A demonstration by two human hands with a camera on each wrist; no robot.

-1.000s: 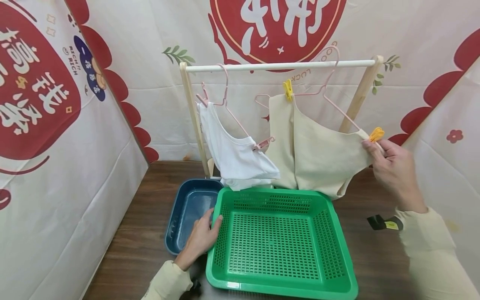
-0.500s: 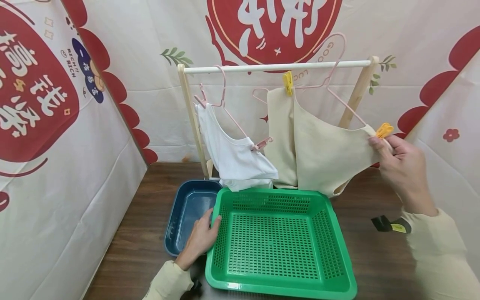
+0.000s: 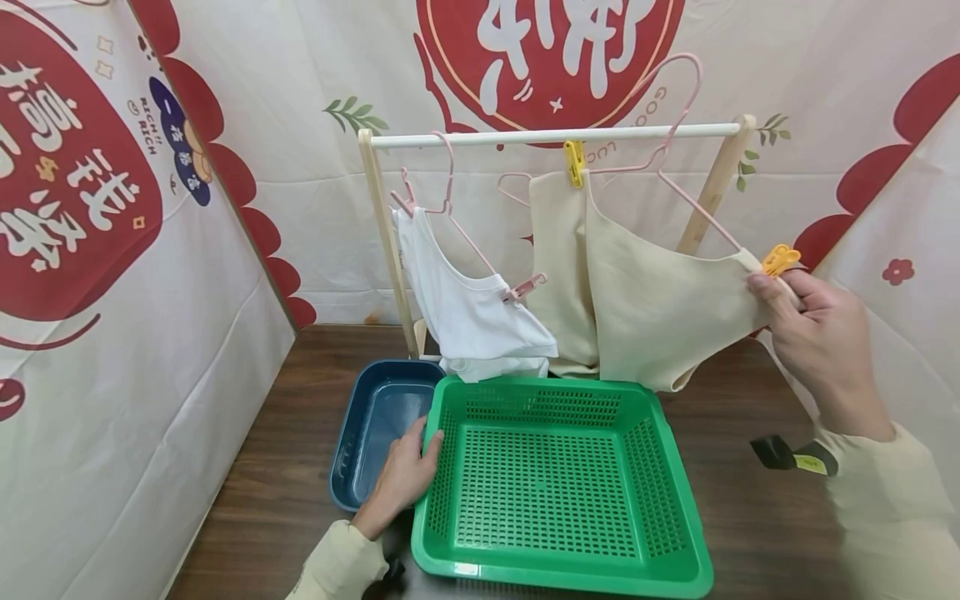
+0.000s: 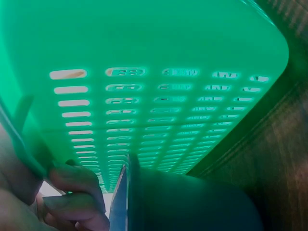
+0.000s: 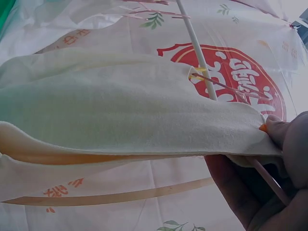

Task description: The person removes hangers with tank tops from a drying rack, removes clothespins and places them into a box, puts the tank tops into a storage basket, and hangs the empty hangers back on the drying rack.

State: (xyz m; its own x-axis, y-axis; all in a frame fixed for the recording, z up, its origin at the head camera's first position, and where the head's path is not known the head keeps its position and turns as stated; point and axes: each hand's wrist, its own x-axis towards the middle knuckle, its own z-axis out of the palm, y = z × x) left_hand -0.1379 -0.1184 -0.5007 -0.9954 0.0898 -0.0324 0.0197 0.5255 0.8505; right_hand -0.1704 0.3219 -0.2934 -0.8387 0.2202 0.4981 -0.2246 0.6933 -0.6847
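Clasping the left rim of the green basket [image 3: 562, 577] with the left grip [image 3: 405, 473], on the tabletop [image 3: 255, 467], just beside the blue tub [image 3: 396, 408]. Pinching one shoulder of the beige garment [image 3: 660, 308] and its pink hanger [image 3: 701, 211] in the right grip [image 3: 828, 346], next to the orange clip [image 3: 782, 259]. Holding that garment right of the white garment [image 3: 480, 321], near the wooden rack [image 3: 716, 187]; unclear whether hooked over the rail [image 3: 525, 137]. Facing the red-printed cloth [image 3: 300, 250] behind.

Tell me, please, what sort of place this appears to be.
Probably an indoor booth staged for laundry handling: printed sheets line three sides of a wood-grain table bearing a clothes rack and a green basket.
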